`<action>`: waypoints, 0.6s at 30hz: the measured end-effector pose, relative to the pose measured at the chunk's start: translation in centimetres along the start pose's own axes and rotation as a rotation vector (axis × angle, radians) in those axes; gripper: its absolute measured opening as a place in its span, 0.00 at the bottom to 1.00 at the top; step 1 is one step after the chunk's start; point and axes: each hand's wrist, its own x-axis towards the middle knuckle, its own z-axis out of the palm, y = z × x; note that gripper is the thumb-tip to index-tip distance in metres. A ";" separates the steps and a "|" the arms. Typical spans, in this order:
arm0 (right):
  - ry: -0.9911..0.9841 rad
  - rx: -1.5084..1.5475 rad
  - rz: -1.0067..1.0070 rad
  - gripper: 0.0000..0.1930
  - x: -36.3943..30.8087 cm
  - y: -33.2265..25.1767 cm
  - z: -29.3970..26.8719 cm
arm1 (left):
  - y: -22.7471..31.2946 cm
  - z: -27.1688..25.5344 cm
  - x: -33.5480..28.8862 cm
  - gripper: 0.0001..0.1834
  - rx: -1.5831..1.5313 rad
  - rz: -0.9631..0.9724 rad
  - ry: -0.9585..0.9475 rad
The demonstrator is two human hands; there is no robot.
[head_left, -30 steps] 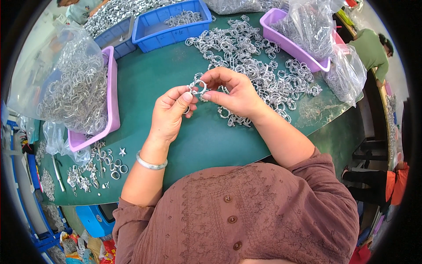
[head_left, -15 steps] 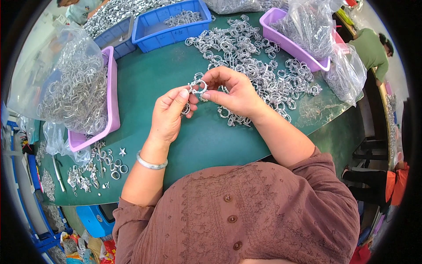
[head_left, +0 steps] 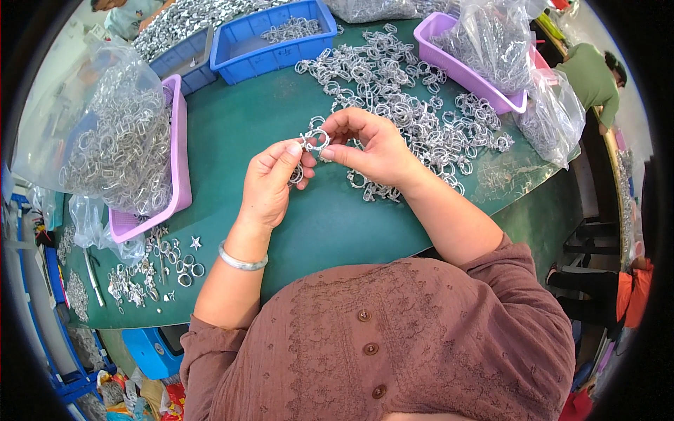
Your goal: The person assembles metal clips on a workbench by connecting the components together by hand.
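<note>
Over the middle of the green table, my left hand [head_left: 272, 172] pinches a cluster of joined silvery metal rings [head_left: 318, 139] between thumb and fingertips. One ring of the cluster hangs below, by the curled fingers. My right hand [head_left: 372, 144] grips the same cluster from the other side, thumb below and index finger above its largest ring. Just beyond and right of my hands spreads a big loose heap of similar ring clusters [head_left: 414, 105]. A pale bangle [head_left: 242, 257] circles my left wrist.
Lilac baskets with bagged metal rings stand left [head_left: 184, 151] and far right [head_left: 477, 85]. A blue bin [head_left: 274, 52] sits at the back. Small ring and star pieces [head_left: 151, 274] lie at the table's near left. A person in green [head_left: 591, 81] is beyond the right edge.
Almost nothing differs. The ring cluster has shifted very slightly between my fingertips, and both hands stay in the same place.
</note>
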 end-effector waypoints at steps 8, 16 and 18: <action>0.007 0.060 0.028 0.08 -0.1 0.1 0.0 | -0.1 0.0 0.0 0.12 0.009 0.002 0.008; -0.043 -0.012 0.057 0.10 -0.1 -0.4 -0.3 | -0.2 0.0 -0.1 0.12 0.005 -0.008 0.002; -0.041 -0.016 0.054 0.10 -0.1 -0.4 -0.3 | -0.1 0.0 0.0 0.12 0.006 -0.010 0.002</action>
